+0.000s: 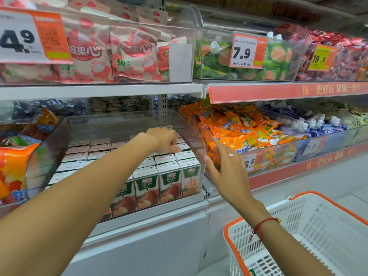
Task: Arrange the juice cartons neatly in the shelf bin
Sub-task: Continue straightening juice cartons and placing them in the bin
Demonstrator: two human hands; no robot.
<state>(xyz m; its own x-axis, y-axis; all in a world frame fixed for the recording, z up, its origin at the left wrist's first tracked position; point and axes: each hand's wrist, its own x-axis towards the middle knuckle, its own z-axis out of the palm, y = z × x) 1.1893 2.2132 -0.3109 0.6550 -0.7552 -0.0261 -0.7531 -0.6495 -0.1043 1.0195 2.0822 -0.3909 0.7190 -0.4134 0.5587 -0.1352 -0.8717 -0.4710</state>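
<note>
Fingers (175,145) curled on juice cartons (169,176), right hand (225,166) spread; clear shelf bin (199,136), supermarket aisle

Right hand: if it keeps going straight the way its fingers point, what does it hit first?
Likely the clear bin: the right hand points up-left at the bin's right wall, fingertips at or almost on it. Contact can't be confirmed.

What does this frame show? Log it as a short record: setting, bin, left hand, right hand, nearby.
setting: shop shelf
bin: clear shelf bin, juice cartons upright in rows
left hand: left hand reaches into the bin, fingertips on carton tops at the back right
right hand: right hand open, fingers against the bin's right outer wall
nearby: white basket with orange rim, lower right
</note>
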